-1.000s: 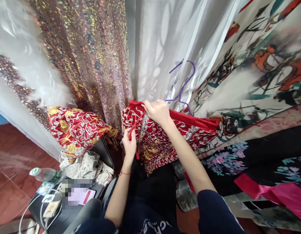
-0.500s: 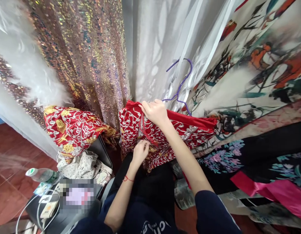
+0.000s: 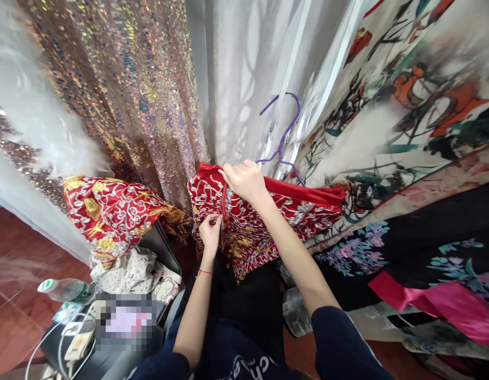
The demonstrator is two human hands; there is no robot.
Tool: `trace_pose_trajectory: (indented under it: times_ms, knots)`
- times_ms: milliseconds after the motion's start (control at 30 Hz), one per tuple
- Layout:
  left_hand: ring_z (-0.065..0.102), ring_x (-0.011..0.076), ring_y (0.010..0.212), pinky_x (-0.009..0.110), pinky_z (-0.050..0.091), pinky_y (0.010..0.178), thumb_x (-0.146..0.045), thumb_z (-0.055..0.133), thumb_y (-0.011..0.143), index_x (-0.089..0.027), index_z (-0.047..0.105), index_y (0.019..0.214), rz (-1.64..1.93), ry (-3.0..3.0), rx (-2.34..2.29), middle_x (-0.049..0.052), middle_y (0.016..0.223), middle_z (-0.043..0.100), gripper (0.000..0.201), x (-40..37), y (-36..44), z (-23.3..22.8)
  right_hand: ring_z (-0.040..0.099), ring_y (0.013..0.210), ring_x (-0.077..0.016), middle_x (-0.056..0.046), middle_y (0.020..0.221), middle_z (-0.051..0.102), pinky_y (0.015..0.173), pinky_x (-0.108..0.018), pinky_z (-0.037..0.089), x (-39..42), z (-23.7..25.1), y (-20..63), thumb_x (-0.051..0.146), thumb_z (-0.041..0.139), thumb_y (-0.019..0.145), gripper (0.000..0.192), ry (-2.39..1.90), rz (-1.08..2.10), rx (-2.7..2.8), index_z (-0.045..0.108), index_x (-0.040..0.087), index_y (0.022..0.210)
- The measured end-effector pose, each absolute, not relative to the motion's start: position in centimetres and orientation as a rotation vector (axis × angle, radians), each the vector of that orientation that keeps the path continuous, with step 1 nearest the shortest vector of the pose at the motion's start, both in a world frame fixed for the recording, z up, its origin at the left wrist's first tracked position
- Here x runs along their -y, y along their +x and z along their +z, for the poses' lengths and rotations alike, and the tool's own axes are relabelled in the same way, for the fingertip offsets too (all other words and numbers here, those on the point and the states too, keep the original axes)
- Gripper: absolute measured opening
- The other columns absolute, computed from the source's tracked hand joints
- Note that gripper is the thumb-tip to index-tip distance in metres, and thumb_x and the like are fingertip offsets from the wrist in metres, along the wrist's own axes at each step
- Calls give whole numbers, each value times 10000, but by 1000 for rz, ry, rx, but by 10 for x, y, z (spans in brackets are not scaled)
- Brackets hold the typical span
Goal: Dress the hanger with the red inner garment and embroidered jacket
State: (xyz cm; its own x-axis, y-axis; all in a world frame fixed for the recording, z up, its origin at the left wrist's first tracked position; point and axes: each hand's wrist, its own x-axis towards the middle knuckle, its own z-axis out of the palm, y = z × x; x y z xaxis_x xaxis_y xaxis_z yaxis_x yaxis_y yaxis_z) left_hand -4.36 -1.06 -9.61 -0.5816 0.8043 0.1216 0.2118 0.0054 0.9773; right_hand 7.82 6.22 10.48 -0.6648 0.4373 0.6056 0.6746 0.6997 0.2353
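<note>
A plastic bottle (image 3: 66, 289) is laid at lower left. A red cord (image 3: 223, 203) is pinched by the left hand (image 3: 210, 232) against the red embroidered garment (image 3: 252, 221), whose top edge is gripped closed by the right hand (image 3: 244, 179). A purple hanger (image 3: 281, 140) is hung just behind.

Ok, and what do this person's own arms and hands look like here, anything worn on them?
Both hands are bare, no gloves or rings that I can make out. The left hand has a thin red string bracelet round the wrist. Dark navy sleeves are pushed up to about the elbows on both arms, leaving the forearms uncovered. The right hand wears nothing visible at the wrist.
</note>
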Motion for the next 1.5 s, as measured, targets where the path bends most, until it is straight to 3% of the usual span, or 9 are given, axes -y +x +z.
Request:
trace_pose_trajectory:
  times_ms: [267,433,600,733,900,1133,1333,1500]
  knots:
    - [582,136,600,260,515,585,-505,570,808,-198,523,788,1522,851,-1425,-8,644,548,311,10,-44,-108,527,590,-157,-47,639,666,677,-336,265,-60,106,79,336,187,1090,516,-828,-609,2375,623,157,879]
    - [548,113,576,229,476,568,-513,631,761,-182,582,744,1511,838,-1335,-3,651,580,335,14,-50,-102,524,570,-150,-36,604,648,652,-331,245,-60,106,78,329,188,1090,520,-825,-645,2365,611,164,836]
    - [617,145,746,210,464,603,-444,679,729,-175,702,840,1625,826,-1414,42,836,687,292,21,-49,-102,528,570,-149,-39,614,661,655,-333,242,-59,107,78,312,200,1090,513,-837,-656,2363,627,161,850]
    - [644,186,849,215,462,603,-407,670,710,-171,713,809,1702,778,-1462,65,885,694,259,21,-45,-103,532,575,-149,-37,619,667,658,-334,238,-59,106,77,307,208,1091,500,-838,-663,2371,623,160,855]
    - [618,168,892,231,475,700,-389,649,701,-174,707,781,1780,715,-1471,70,989,676,237,14,-41,-101,542,602,-156,-41,648,675,675,-337,238,-60,105,77,300,193,1092,486,-853,-647,2368,600,166,864]
    - [576,116,706,215,448,651,-388,630,717,-179,674,778,1722,689,-1354,19,825,673,222,24,-42,-78,552,616,-161,-53,677,694,691,-337,244,-59,105,76,290,173,1090,503,-893,-630,2384,622,158,906]
    - [625,130,798,220,480,736,-344,669,728,-200,677,764,1655,760,-1374,10,858,692,148,33,-46,-52,544,604,-169,-54,644,672,689,-337,240,-59,105,75,301,188,1086,495,-895,-630,2367,621,150,897]
    - [645,142,661,228,434,639,-374,635,707,-184,659,716,1646,770,-1368,6,691,661,191,34,-49,-47,553,607,-169,-55,651,684,688,-340,243,-57,105,76,301,204,1085,496,-898,-645,2363,630,154,877]
